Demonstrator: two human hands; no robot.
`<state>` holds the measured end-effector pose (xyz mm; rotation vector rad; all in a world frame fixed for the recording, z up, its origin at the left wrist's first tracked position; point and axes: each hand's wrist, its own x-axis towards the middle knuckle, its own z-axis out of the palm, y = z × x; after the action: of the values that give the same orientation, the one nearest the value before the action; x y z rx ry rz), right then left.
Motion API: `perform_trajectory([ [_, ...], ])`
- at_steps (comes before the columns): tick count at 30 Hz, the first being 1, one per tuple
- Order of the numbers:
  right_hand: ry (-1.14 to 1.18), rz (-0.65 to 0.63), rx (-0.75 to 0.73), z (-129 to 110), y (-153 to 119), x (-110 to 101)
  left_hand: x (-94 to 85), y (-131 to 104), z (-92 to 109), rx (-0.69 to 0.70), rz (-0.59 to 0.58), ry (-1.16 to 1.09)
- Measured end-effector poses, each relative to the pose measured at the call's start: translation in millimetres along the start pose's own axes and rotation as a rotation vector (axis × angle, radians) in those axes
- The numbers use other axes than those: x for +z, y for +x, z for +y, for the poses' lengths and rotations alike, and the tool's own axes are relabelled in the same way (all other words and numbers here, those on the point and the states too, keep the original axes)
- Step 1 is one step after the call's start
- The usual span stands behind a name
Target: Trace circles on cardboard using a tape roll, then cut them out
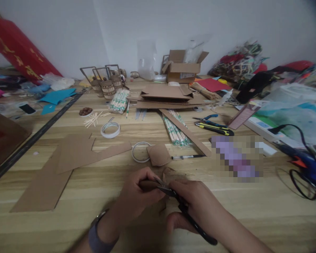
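Between the thumb and fingers of my left hand (138, 191) is a small piece of brown cardboard (147, 185). My right hand (197, 200) grips a pair of black-handled scissors (189, 219), whose blades meet the cardboard's edge beside my left fingertips. Some cardboard scraps (168, 172) lie just beyond and under the hands, partly hidden. A rounded cut piece of cardboard (159, 155) rests past them, overlapping a roll of tape (133, 154). Near it lies a black pen (188, 157).
Large cardboard sheets (65, 158) lie on the left, with another tape roll (110, 130) beyond. Right of centre are a yellow-black utility knife (216, 129) and blue-handled pliers (206, 117). A blue glue gun (309, 168) with a cable sits far right. Small woven buckets (107, 89) stand behind.
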<state>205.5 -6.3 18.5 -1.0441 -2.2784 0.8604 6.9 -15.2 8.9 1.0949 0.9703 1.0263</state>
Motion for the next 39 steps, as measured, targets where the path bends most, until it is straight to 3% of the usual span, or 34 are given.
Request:
perform_trajectory([
  [17,-0.183,0.111,-0.139,0,-1,6,-1.8,-1,-3,-0.008,-0.033,0.005],
  [23,-0.157,0.066,-0.105,2,-3,4,-2.7,-2,-3,0.007,-0.039,-0.012],
  [28,0.013,-0.056,0.048,0,3,-5,-1.9,-1,4,0.015,-0.026,0.028],
  [31,-0.026,-0.080,0.103,-2,5,-10,-2.1,-2,6,0.034,-0.026,0.057],
  [39,-0.126,-0.123,0.029,-3,4,-15,-1.9,-3,4,-0.034,-0.049,0.091],
])
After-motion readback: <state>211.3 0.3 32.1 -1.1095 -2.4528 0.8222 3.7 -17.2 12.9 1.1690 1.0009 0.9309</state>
